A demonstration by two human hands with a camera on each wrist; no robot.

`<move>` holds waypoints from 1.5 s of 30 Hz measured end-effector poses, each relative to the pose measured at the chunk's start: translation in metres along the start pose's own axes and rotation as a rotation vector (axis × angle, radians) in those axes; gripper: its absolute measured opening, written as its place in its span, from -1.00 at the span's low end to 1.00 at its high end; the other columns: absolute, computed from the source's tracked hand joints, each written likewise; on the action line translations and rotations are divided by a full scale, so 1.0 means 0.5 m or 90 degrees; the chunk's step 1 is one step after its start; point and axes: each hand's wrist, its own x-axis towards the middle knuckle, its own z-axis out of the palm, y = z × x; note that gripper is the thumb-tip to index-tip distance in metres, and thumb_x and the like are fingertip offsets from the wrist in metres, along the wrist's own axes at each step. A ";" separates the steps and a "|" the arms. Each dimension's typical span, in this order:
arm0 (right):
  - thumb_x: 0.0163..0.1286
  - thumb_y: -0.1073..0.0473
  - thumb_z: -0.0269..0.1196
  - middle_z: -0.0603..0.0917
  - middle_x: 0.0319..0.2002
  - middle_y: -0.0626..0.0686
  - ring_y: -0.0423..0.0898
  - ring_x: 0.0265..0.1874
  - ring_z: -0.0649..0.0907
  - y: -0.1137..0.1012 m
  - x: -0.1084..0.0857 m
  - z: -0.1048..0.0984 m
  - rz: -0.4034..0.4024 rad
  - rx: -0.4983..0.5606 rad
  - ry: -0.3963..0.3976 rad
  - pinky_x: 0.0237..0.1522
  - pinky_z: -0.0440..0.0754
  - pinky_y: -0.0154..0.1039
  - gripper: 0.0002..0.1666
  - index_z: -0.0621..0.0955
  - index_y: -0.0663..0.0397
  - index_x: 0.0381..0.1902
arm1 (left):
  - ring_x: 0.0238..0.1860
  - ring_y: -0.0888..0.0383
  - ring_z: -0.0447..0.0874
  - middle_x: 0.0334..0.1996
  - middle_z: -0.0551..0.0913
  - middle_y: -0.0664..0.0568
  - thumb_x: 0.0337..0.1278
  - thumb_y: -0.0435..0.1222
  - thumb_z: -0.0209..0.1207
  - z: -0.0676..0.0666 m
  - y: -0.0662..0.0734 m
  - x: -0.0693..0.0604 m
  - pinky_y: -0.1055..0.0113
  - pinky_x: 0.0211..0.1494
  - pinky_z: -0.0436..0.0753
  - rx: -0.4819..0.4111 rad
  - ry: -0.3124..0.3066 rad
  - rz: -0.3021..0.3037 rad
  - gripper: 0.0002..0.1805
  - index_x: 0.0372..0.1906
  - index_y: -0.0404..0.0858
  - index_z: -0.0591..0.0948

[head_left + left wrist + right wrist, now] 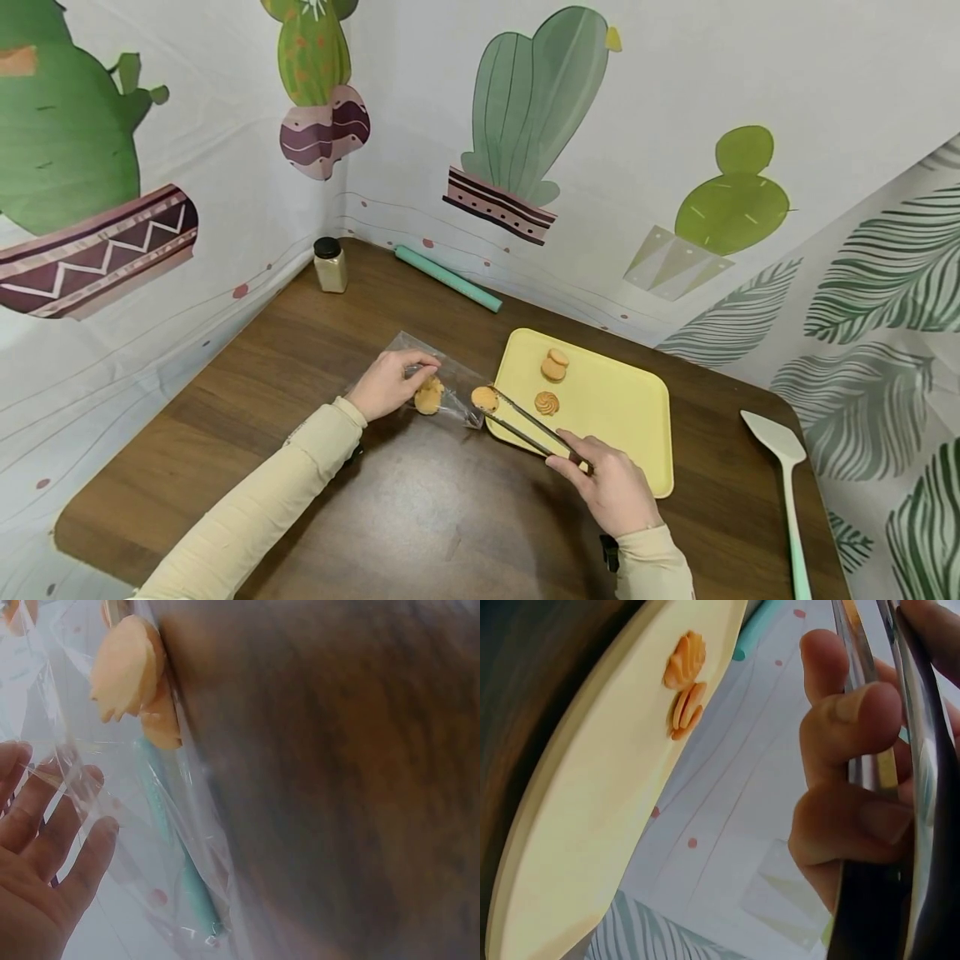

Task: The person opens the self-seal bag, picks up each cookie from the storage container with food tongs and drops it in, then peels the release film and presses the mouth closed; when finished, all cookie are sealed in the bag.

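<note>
My left hand (387, 385) pinches the edge of a clear plastic bag (459, 377) lying on the table. Inside the bag are golden cookies (428, 397), which also appear through the film in the left wrist view. My right hand (611, 485) grips metal tongs (529, 415) with dark handles. Between the tips of the tongs is a round cookie (484, 399), at the bag's right end beside the tray; whether it is inside the bag is unclear. The yellow tray (618, 417) carries a swirled cookie (547, 403) and a pair of overlapping round cookies (555, 365).
A black-lidded jar (331, 267) stands at the table's far left corner. Along the back edge lies a teal rod (448, 279). A pale spatula (783, 450) with a teal handle lies at the right edge. Printed cloth hangs behind the table.
</note>
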 end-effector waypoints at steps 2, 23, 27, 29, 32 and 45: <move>0.24 -0.23 0.32 0.58 -0.43 -0.32 -0.34 -0.59 0.42 -0.002 0.002 0.005 0.000 -0.006 -0.003 -0.48 0.50 -0.27 -0.45 0.68 -0.11 0.10 | -0.09 0.10 0.68 -0.09 0.72 -0.04 0.35 -0.28 0.16 0.000 0.000 -0.001 0.18 -0.09 0.64 0.000 -0.001 0.000 -0.77 -0.03 -0.29 0.70; 0.21 -0.23 0.34 0.59 -0.48 -0.17 -0.29 -0.65 0.39 -0.044 0.055 0.065 -0.030 -0.012 -0.017 -0.53 0.54 -0.20 -0.43 0.68 -0.07 0.09 | -0.34 0.22 0.59 -0.12 0.73 -0.02 0.34 -0.28 0.18 0.001 0.003 -0.004 0.25 -0.21 0.57 0.012 0.000 0.002 -0.80 -0.06 -0.25 0.71; 0.22 -0.24 0.32 0.60 -0.46 -0.15 -0.27 -0.62 0.46 -0.051 0.065 0.074 -0.026 -0.008 -0.016 -0.49 0.57 -0.16 -0.43 0.68 -0.08 0.09 | -0.29 0.20 0.61 -0.12 0.73 -0.02 0.34 -0.28 0.18 0.002 0.004 -0.004 0.23 -0.16 0.58 0.013 0.001 0.008 -0.80 -0.07 -0.25 0.72; 0.22 -0.24 0.32 0.59 -0.47 -0.17 -0.26 -0.60 0.49 -0.054 0.070 0.079 -0.023 -0.006 -0.021 -0.51 0.56 -0.18 -0.43 0.68 -0.09 0.09 | -0.26 0.18 0.64 -0.12 0.73 -0.02 0.33 -0.29 0.19 0.002 0.005 -0.003 0.21 -0.14 0.60 0.013 0.003 0.011 -0.81 -0.08 -0.26 0.72; 0.22 -0.24 0.32 0.57 -0.48 -0.21 -0.25 -0.56 0.53 -0.059 0.077 0.086 -0.024 -0.007 -0.028 -0.54 0.53 -0.22 -0.44 0.68 -0.09 0.09 | -0.17 0.15 0.67 -0.12 0.73 -0.03 0.32 -0.30 0.19 0.001 0.006 -0.003 0.18 -0.09 0.62 0.012 0.006 0.017 -0.81 -0.09 -0.26 0.72; 0.24 -0.25 0.30 0.54 -0.50 -0.23 -0.28 -0.61 0.47 -0.083 0.104 0.101 -0.048 -0.005 -0.046 -0.57 0.49 -0.26 -0.43 0.67 -0.09 0.10 | -0.09 0.10 0.68 -0.13 0.74 -0.03 0.31 -0.31 0.20 0.000 0.004 -0.003 0.16 -0.05 0.62 0.010 0.009 0.013 -0.82 -0.10 -0.27 0.73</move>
